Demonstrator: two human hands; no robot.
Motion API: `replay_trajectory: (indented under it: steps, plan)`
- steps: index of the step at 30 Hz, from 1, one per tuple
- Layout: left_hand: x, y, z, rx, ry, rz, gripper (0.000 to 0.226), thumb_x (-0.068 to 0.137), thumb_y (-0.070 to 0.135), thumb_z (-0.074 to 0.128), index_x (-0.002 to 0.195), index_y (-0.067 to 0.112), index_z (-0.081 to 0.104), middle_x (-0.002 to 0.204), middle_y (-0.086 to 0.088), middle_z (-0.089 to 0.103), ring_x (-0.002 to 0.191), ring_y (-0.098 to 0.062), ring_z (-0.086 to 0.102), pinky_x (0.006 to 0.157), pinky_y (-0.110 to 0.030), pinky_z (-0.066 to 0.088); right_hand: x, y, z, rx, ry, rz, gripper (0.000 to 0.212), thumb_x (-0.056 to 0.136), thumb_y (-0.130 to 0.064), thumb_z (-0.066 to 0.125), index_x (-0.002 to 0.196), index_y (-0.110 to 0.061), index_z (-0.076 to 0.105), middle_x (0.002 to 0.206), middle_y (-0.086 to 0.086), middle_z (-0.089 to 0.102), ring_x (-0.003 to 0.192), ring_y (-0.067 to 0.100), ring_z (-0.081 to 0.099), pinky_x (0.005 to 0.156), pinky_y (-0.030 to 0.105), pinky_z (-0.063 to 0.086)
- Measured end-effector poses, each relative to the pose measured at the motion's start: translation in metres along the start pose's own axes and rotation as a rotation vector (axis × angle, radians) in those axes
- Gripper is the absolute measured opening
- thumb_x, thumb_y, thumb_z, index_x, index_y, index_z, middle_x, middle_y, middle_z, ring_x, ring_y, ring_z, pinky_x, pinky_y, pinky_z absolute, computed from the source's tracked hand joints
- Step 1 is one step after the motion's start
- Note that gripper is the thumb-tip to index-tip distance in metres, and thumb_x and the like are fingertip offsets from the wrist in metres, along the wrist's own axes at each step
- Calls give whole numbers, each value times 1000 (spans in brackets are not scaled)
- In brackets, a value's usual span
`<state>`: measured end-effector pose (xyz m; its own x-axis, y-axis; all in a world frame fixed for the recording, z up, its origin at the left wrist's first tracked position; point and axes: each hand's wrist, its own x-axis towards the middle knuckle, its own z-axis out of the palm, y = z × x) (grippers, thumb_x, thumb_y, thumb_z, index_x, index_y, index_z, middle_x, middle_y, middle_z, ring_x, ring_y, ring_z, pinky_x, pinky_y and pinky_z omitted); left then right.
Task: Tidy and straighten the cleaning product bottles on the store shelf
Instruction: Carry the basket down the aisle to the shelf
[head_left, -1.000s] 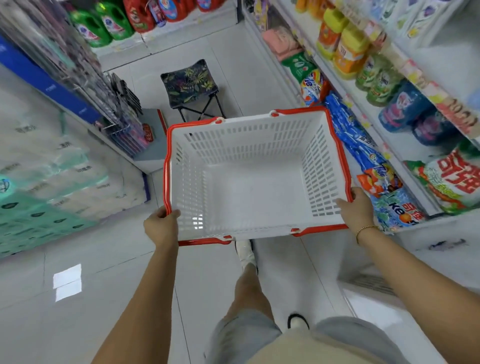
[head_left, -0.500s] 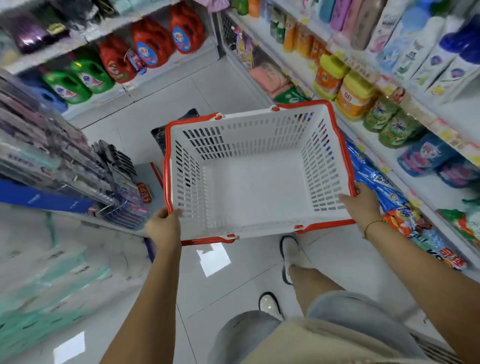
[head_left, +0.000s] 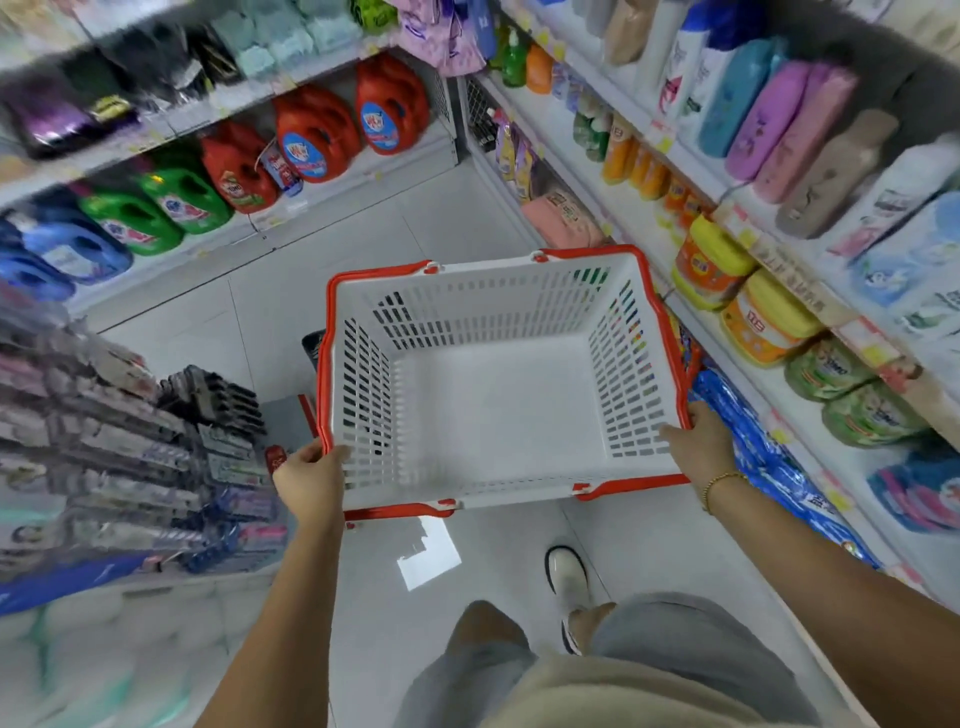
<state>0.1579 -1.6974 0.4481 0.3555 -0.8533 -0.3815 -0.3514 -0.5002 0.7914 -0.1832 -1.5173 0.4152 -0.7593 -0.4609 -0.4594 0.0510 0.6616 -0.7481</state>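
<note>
Head view: a white slotted plastic shopping basket with a red rim (head_left: 498, 415) is held above the pale tiled floor (head_left: 452, 223) of a store aisle. Its near left corner is gripped by the left hand (head_left: 311, 480), with the fingers curled over the rim. Its right side is gripped by the right hand (head_left: 698, 447), with the fingers wrapped round the red edge, and a thin gold bracelet (head_left: 722, 480) is worn on that wrist. The cleaning products are seen on the shelves, apart from both hands. Large red detergent jugs (head_left: 317, 135) are lined up at the right end of the low shelf ahead, with green detergent jugs (head_left: 156, 213) at its middle and blue detergent jugs (head_left: 67, 254) toward its left end. On the right-hand shelving, orange tubs with yellow lids (head_left: 714, 270) are ranged along the front edge near the basket's far right corner, and tall pastel bottles (head_left: 769, 114) are ranged on the shelf above.
</note>
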Motion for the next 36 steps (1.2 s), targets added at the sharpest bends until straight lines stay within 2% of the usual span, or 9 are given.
replay_trajectory:
  steps: [5,8,11,13,17,21,28,32,36]
  plan:
    - [67,49,26,-9,-27,0,4,81,-1,67,80,3,65,70,-7,59,45,-5,44,35,-12,35,43,-49,38,-12,8,28,23,89,-2,57,112,-3,58,107,12,63,94,29,60,82,36,51]
    - [117,74,45,42,-25,14,26,79,-1,69,61,11,54,60,-4,53,49,-13,44,47,-23,36,63,-77,66,-17,55,48,25,90,-1,55,115,-1,57,107,11,61,99,29,58,82,31,47]
    - [167,101,64,54,-80,13,5,82,6,70,81,10,67,78,-10,65,59,-17,51,51,-26,41,80,-100,97,7,123,80,28,89,-1,54,117,-1,56,114,16,62,104,33,59,90,39,49]
    - [194,124,77,77,-128,27,12,85,11,67,97,14,67,85,-6,66,63,-17,53,49,-23,39,89,-112,115,22,159,113,29,88,-1,55,118,0,56,114,16,62,105,33,59,92,43,49]
    - [247,173,103,144,-208,157,12,83,4,67,90,14,67,78,-6,63,58,-11,50,48,-18,40,103,-138,143,59,209,158,24,87,0,56,111,-2,58,101,11,60,92,26,57,84,33,46]
    - [299,223,146,199,-295,199,12,79,-1,69,81,9,63,63,1,54,54,-11,47,46,-19,41,124,-158,167,122,249,194,20,85,-3,62,104,-8,61,99,12,64,91,28,61,87,41,51]
    - [348,276,244,275,-419,273,12,76,-2,71,86,5,69,65,0,57,54,-12,48,50,-21,38,172,-168,191,128,359,316,24,85,-2,59,109,-5,58,98,8,61,88,26,57,78,34,48]
    - [365,301,294,341,-463,308,12,75,-3,70,87,1,70,77,-9,62,57,-12,50,53,-20,40,205,-172,200,141,359,394,18,85,0,58,103,-2,56,97,12,60,83,25,54,70,30,41]
    - [380,333,334,412,-504,376,15,76,-3,68,90,-1,71,84,-11,65,68,-20,57,66,-24,46,235,-180,206,128,272,481,24,84,-5,63,106,-1,56,103,15,62,94,31,57,80,37,47]
